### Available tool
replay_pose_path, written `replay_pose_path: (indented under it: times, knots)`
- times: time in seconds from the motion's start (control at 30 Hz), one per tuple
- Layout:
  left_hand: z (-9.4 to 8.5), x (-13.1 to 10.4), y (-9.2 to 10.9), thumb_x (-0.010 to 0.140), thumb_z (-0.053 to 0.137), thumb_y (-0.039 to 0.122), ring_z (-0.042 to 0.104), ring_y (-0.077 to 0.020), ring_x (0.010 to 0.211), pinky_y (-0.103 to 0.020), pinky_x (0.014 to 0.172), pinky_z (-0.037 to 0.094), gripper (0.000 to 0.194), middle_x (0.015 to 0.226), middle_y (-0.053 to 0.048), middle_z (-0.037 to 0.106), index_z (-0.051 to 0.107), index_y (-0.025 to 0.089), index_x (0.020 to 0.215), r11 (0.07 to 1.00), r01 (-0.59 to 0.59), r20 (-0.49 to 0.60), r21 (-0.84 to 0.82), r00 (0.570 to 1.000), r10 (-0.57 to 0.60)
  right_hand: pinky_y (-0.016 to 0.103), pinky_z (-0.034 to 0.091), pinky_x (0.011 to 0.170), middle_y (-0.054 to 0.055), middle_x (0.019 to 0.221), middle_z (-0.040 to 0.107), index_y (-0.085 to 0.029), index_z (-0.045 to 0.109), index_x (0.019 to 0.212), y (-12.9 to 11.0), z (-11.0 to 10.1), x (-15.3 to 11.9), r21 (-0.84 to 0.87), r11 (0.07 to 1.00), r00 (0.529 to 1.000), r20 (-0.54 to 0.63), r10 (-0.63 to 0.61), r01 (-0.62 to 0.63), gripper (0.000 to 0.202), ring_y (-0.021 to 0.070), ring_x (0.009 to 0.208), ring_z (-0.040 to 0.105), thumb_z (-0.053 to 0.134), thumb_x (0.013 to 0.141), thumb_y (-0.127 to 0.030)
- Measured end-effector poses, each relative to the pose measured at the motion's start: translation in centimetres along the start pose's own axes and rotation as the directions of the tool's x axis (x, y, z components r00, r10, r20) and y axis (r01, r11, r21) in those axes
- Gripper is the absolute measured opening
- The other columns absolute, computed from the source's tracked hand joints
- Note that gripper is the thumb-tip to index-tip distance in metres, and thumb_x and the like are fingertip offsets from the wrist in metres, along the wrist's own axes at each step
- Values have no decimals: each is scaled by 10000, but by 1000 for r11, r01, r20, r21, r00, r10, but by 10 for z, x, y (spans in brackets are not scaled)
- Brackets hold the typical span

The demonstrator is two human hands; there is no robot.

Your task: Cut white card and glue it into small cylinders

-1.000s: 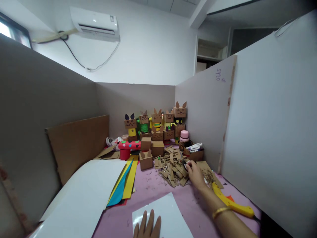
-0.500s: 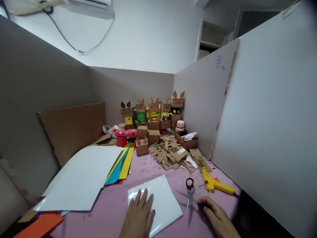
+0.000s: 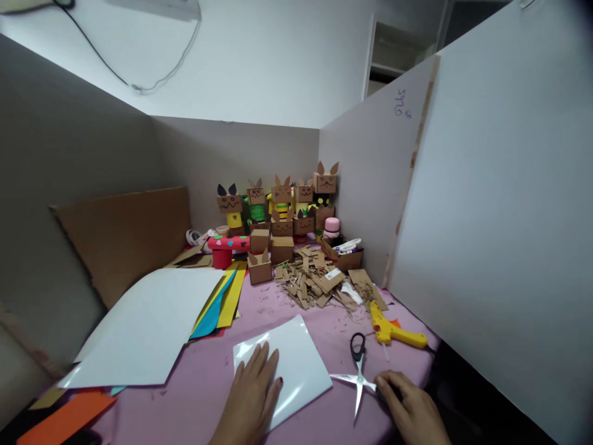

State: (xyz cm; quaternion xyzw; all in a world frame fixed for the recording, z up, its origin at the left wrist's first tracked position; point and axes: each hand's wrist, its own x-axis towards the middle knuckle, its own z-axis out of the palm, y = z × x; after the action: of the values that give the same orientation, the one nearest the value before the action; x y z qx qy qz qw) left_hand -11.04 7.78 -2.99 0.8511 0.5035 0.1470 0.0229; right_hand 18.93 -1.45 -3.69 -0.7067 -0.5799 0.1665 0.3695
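My left hand (image 3: 254, 389) lies with fingers stretched out on a glossy white sheet (image 3: 301, 371) near the front of the table. To its right, my right hand (image 3: 407, 402) is closed around one black handle of a pair of scissors (image 3: 359, 378). The blades are spread apart, one pointing left close to the sheet's right corner, the other toward me. The other black handle loop stands free above. Just beyond my right hand lies a yellow glue gun (image 3: 398, 334).
A large white sheet (image 3: 139, 334) covers the left side, beside yellow and blue coloured sheets (image 3: 217, 309). Cardboard scraps (image 3: 310, 278) are heaped mid-table. Behind stand cardboard animal figures (image 3: 281, 194) and a box of tools (image 3: 347, 259). Grey panels (image 3: 361, 154) enclose the table.
The scissors look sharper now, their blades turned slightly, still in my right hand. My left hand stays on the white sheet. The whole view has shifted a little.
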Motion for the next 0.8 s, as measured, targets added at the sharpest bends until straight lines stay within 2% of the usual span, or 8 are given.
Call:
replay_pose_path:
  times: [0.17,0.3,0.37,0.47,0.57,0.63,0.7,0.8]
  knots:
    - [0,-1,1,947,285,373,271,-259,1344,-498,1055,286,445,1458,-81,348,381,254,1365,1000,0,-24,6,1000,0,270,489,664,43,782,691,-245,612,774,-5,2,1,-29,998,998,40,-50,51,350,220,739,662,364,891,-462]
    - [-3,0,4,944,288,367,266,-269,1345,-517,1047,286,445,1459,-86,344,384,253,1364,1000,-9,-1,19,1000,9,270,484,665,31,793,666,-246,589,782,-14,3,0,-105,988,992,67,-105,112,321,204,760,653,345,914,-409]
    - [-8,2,7,938,307,325,269,-286,1341,-543,1027,302,426,1460,-69,343,395,292,1354,999,-26,29,36,999,25,284,490,686,38,834,654,-249,593,810,-19,3,0,-160,973,985,87,-152,165,287,209,810,643,364,914,-387]
    - [-22,6,17,888,368,183,304,-306,1324,-560,1007,319,477,1443,-41,380,409,342,1336,993,-97,138,70,987,87,316,503,722,54,920,630,-269,602,974,-27,6,-1,-216,934,956,137,-259,284,193,226,878,617,468,879,-370]
    - [-40,15,31,724,479,39,377,-338,1279,-502,976,386,618,1395,-107,447,476,253,1304,979,-178,274,97,951,146,338,506,722,56,913,609,-291,577,1084,-32,12,-2,-243,879,911,161,-381,410,242,225,842,599,516,854,-247]
    - [-48,22,40,718,461,10,488,-331,1194,-460,960,413,521,1297,-160,544,579,166,1202,971,-222,262,82,945,194,333,505,717,58,896,601,-275,576,1072,-30,18,-1,-254,847,884,165,-438,467,281,216,816,589,490,840,-142]
    - [-50,29,48,788,432,48,547,-291,1130,-428,953,424,405,1243,-145,591,619,159,1129,965,-260,229,35,942,245,327,506,720,68,909,601,-246,561,1075,-26,24,0,-272,816,860,165,-483,511,332,214,812,582,474,808,-69]
    - [-45,36,54,894,408,233,409,-271,1266,-493,1013,345,391,1380,-48,478,485,291,1274,940,-327,219,-93,914,340,324,505,713,81,918,603,-217,535,1105,-19,29,1,-325,745,811,169,-561,583,406,222,801,577,477,755,-21]
